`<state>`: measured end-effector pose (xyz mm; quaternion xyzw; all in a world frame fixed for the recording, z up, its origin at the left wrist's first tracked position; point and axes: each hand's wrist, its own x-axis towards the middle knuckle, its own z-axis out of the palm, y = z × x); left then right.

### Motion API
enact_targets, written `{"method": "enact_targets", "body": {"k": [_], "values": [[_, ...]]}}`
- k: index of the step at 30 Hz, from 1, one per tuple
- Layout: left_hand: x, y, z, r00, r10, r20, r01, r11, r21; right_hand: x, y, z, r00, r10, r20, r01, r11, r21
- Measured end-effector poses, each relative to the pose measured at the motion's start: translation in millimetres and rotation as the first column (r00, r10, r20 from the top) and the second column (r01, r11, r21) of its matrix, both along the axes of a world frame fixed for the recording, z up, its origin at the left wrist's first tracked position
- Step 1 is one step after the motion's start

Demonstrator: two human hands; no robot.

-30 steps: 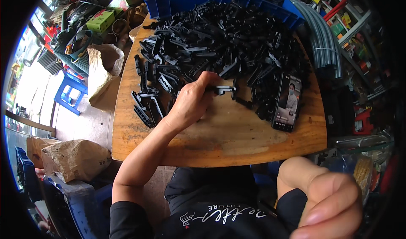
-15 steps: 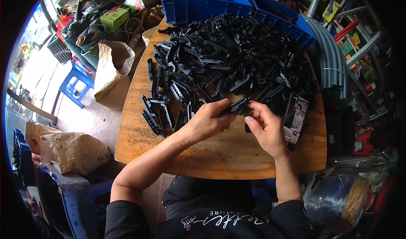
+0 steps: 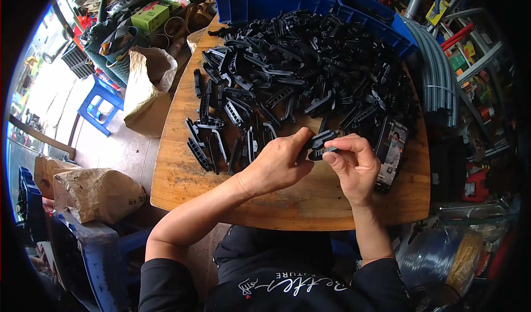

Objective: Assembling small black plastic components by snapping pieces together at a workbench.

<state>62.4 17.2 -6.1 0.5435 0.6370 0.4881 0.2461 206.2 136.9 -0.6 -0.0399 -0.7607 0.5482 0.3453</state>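
Note:
Above the near part of the wooden table [image 3: 310, 207], both my hands hold one black plastic part [image 3: 322, 139]. My left hand [image 3: 279, 160] is closed round its left end, with the thumb side up. On its right end, my right hand [image 3: 354, 165] pinches with thumb and forefinger. Whether a second small piece sits in that pinch is hidden by the fingers. Beyond my hands spreads a large heap of similar black plastic parts [image 3: 304, 58], long and slotted. Several loose ones [image 3: 207, 146] lie to the left of my left hand.
A phone [image 3: 392, 151] with a lit screen leans against the heap at the right. Blue plastic bins [image 3: 271, 5] stand along the far edge. Paper sacks [image 3: 146, 102] and a blue stool [image 3: 100, 106] are on the floor at left; grey tubes [image 3: 437, 74] stand at right.
My hands have tilted the black plastic part so more of its top shows. My right fingers have shifted to press closer on its right end, and the view has moved slightly.

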Motion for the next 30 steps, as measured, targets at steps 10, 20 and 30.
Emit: {"method": "enact_targets", "body": {"k": [10,20,30], "values": [[4.6,-0.6,0.9,0.942,0.044,-0.332,-0.023,0.998,0.066,2.4,-1.0,-3.1,0.989,-0.139,-0.046,0.145,0.976,0.161],[4.8,-5.0,4.0,0.931,0.032,-0.364,-0.037,0.999,-0.009,-2.5,4.0,3.9,0.971,-0.231,-0.064,0.238,0.890,0.389],[12.2,-10.9,2.9,0.971,-0.025,-0.236,0.060,0.988,0.143,15.5,0.8,3.8,0.981,-0.010,0.193,0.030,0.994,-0.104]]}}
